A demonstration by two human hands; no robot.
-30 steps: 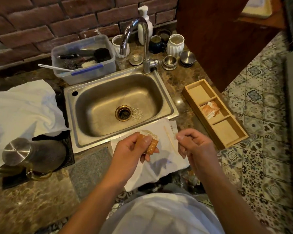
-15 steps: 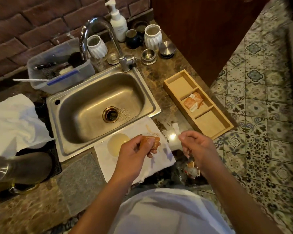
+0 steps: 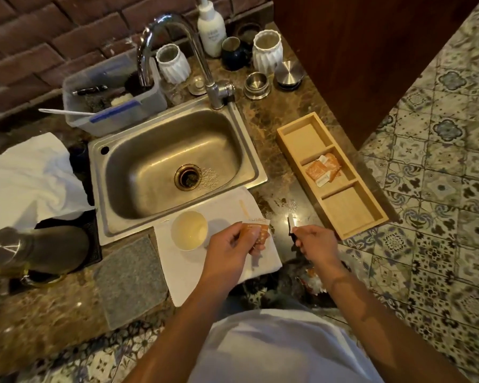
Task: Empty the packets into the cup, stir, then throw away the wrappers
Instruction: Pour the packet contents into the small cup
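Observation:
A white cup [image 3: 189, 230] holding pale liquid stands on a white cloth [image 3: 221, 211] just in front of the sink. My left hand [image 3: 234, 244] pinches an orange packet [image 3: 256, 231] to the right of the cup. My right hand [image 3: 313, 240] holds a small torn strip [image 3: 290, 224] of wrapper, apart from the packet. A thin wooden stirrer [image 3: 244, 208] lies on the cloth behind the packet. More orange packets [image 3: 322, 170] lie in the middle compartment of a wooden tray [image 3: 351, 214]. Below my right wrist, crumpled wrappers [image 3: 311, 279] show in a dark bin.
A steel sink [image 3: 122, 217] with a tall faucet [image 3: 174, 48] fills the middle. A plastic tub [image 3: 114, 106], white ribbed cups [image 3: 267, 51], a soap bottle [image 3: 211, 26] and metal lids stand behind. A metal kettle [image 3: 33, 252] and a white towel [image 3: 20, 183] are on the left.
The view has shifted, and the cup has come into sight left of my left hand. My hands have drawn further apart, the right one carrying the torn strip.

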